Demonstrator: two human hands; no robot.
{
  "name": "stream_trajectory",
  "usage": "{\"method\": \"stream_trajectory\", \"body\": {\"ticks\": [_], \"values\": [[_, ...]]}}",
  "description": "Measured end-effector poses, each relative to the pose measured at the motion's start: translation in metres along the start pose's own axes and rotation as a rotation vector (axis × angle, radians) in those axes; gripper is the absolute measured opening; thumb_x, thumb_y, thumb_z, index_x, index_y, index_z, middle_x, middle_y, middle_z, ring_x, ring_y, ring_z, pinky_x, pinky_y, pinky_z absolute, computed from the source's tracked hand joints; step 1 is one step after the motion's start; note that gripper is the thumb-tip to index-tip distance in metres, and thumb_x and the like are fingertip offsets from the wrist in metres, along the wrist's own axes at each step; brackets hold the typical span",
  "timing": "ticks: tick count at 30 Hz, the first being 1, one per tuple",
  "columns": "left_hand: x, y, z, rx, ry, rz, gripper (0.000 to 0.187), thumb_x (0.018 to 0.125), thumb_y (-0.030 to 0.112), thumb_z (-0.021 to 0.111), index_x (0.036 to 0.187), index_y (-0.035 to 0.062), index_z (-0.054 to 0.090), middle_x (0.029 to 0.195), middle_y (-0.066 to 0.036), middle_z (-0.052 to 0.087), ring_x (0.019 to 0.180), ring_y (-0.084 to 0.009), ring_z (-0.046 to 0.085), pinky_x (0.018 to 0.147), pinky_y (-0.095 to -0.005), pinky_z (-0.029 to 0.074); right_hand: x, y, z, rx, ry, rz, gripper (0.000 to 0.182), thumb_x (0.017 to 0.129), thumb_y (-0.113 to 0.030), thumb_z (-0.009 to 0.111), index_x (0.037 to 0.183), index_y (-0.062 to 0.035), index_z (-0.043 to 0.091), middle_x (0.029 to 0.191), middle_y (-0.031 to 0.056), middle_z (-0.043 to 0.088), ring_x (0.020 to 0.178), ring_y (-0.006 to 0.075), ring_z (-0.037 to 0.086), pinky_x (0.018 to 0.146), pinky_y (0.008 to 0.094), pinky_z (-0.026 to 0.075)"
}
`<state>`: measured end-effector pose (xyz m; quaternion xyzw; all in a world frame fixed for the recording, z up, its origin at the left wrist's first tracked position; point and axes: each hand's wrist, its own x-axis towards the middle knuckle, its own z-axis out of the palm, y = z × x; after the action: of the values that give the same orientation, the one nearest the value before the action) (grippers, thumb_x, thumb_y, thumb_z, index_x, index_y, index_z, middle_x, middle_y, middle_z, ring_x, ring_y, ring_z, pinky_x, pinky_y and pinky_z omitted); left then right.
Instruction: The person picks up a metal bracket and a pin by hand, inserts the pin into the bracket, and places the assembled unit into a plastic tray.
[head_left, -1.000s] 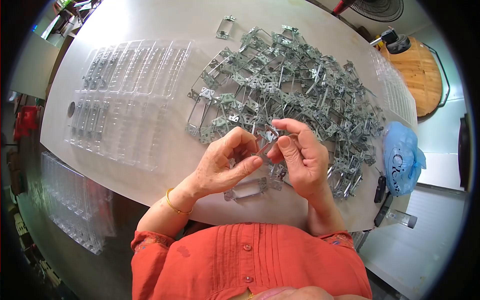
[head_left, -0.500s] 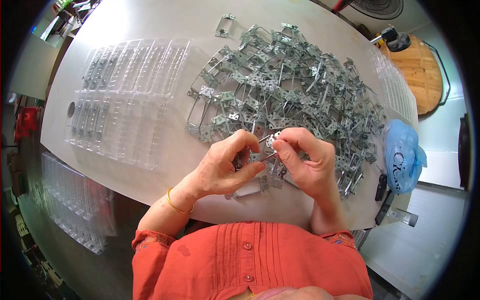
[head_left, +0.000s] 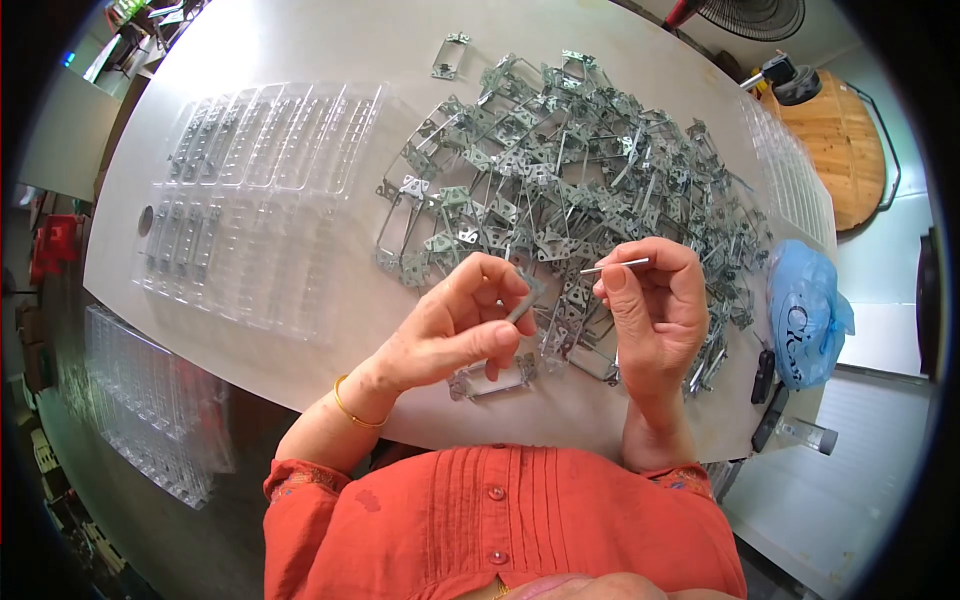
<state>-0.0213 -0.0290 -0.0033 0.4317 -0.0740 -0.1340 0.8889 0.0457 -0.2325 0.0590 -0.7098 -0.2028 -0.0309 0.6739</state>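
Note:
My left hand [head_left: 455,325] is closed on a small metal piece [head_left: 524,302] near the front of the table. To its right, my right hand [head_left: 655,320] pinches a thin metal rod [head_left: 616,266] between thumb and forefinger. The two hands are apart. A large heap of metal brackets [head_left: 560,160] lies just beyond them, and part of it is hidden behind my fingers. One metal frame [head_left: 500,380] rests on the table below my left hand. Another single frame [head_left: 451,56] lies beyond the heap.
Clear plastic trays [head_left: 250,200], some slots holding metal parts, lie on the left of the table [head_left: 400,425]. More trays [head_left: 150,400] stand lower left. A blue plastic bag [head_left: 806,315] sits at the right edge, near a black tool [head_left: 768,415]. A fan [head_left: 755,15] stands behind.
My hands have moved apart; they were together around metal parts. My right hand has shifted right and up with the rod. The small piece stays in my left hand.

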Motion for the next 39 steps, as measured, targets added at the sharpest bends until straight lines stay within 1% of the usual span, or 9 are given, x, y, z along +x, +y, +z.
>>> {"method": "stream_trajectory", "body": {"ticks": [5, 9, 11, 24, 26, 29, 33, 35, 39], "values": [[0.002, -0.003, -0.010, -0.314, -0.038, -0.030, 0.037, 0.103, 0.022, 0.061, 0.128, 0.0037, 0.041, 0.108, -0.021, 0.060, 0.077, -0.0298, 0.073, 0.053, -0.0379, 0.061, 0.001, 0.013, -0.003, -0.151, -0.066, -0.167, 0.016, 0.094, 0.001, 0.072, 0.107, -0.0006, 0.065, 0.103, 0.0099, 0.072, 0.083, 0.0104, 0.063, 0.073, 0.0231, 0.051], [0.003, -0.003, -0.012, -0.389, -0.070, -0.015, 0.035, 0.104, 0.021, 0.059, 0.127, 0.0035, 0.040, 0.108, -0.023, 0.060, 0.074, -0.0302, 0.072, 0.053, -0.0376, 0.061, 0.000, 0.014, 0.002, -0.167, -0.071, -0.212, 0.014, 0.093, 0.000, 0.073, 0.105, -0.0014, 0.066, 0.101, 0.0093, 0.072, 0.082, 0.0103, 0.064, 0.070, 0.0236, 0.051], [0.003, 0.000, -0.011, -0.383, -0.085, -0.034, 0.030, 0.104, 0.023, 0.060, 0.125, 0.0080, 0.044, 0.105, -0.016, 0.062, 0.074, -0.0260, 0.071, 0.060, -0.0377, 0.062, 0.001, 0.013, 0.003, -0.195, -0.099, -0.227, 0.014, 0.093, 0.001, 0.073, 0.105, -0.0023, 0.067, 0.101, 0.0086, 0.072, 0.082, 0.0106, 0.064, 0.069, 0.0238, 0.051], [0.000, -0.001, -0.010, -0.330, -0.134, -0.025, 0.032, 0.104, 0.026, 0.061, 0.125, 0.0093, 0.044, 0.106, -0.017, 0.064, 0.074, -0.0252, 0.071, 0.058, -0.0343, 0.059, 0.006, 0.014, 0.007, -0.338, -0.162, -0.357, 0.018, 0.086, 0.005, 0.076, 0.100, -0.0024, 0.067, 0.098, 0.0115, 0.072, 0.087, 0.0178, 0.070, 0.069, 0.0290, 0.057], [0.000, -0.009, -0.014, -0.331, -0.157, 0.028, 0.030, 0.105, 0.020, 0.055, 0.128, 0.0088, 0.040, 0.107, -0.029, 0.062, 0.066, -0.0336, 0.071, 0.047, -0.0376, 0.056, 0.006, 0.017, 0.007, -0.350, -0.193, -0.345, 0.020, 0.084, 0.005, 0.077, 0.100, -0.0026, 0.066, 0.101, 0.0140, 0.074, 0.090, 0.0212, 0.073, 0.071, 0.0295, 0.058], [-0.001, -0.007, -0.013, -0.383, -0.146, 0.016, 0.028, 0.105, 0.018, 0.055, 0.127, 0.0080, 0.041, 0.105, -0.032, 0.063, 0.064, -0.0349, 0.070, 0.044, -0.0365, 0.055, 0.005, 0.017, 0.008, -0.231, -0.230, -0.293, 0.022, 0.084, 0.005, 0.076, 0.101, -0.0034, 0.064, 0.105, 0.0162, 0.074, 0.090, 0.0234, 0.075, 0.072, 0.0304, 0.059], [-0.004, -0.003, -0.011, -0.466, -0.147, -0.001, 0.026, 0.104, 0.015, 0.054, 0.126, 0.0061, 0.042, 0.103, -0.034, 0.062, 0.061, -0.0349, 0.069, 0.042, -0.0343, 0.054, 0.001, 0.017, 0.007, -0.169, -0.276, -0.234, 0.023, 0.085, 0.006, 0.075, 0.102, -0.0039, 0.063, 0.108, 0.0177, 0.074, 0.088, 0.0245, 0.075, 0.073, 0.0311, 0.059], [-0.004, 0.003, -0.010, -0.457, -0.163, -0.042, 0.025, 0.104, 0.021, 0.057, 0.122, 0.0071, 0.046, 0.100, -0.026, 0.066, 0.061, -0.0254, 0.066, 0.046, -0.0323, 0.051, 0.002, 0.016, 0.006, -0.168, -0.301, -0.295, 0.025, 0.085, 0.006, 0.075, 0.104, -0.0036, 0.063, 0.106, 0.0165, 0.074, 0.090, 0.0249, 0.075, 0.074, 0.0321, 0.060], [-0.003, 0.002, -0.013, -0.517, -0.203, -0.031, 0.026, 0.103, 0.022, 0.057, 0.121, 0.0064, 0.047, 0.099, -0.028, 0.065, 0.055, -0.0245, 0.062, 0.044, -0.0301, 0.047, 0.008, 0.017, 0.005, -0.183, -0.331, -0.374, 0.028, 0.083, 0.008, 0.074, 0.107, -0.0030, 0.063, 0.104, 0.0146, 0.074, 0.090, 0.0256, 0.075, 0.075, 0.0327, 0.061]]}}
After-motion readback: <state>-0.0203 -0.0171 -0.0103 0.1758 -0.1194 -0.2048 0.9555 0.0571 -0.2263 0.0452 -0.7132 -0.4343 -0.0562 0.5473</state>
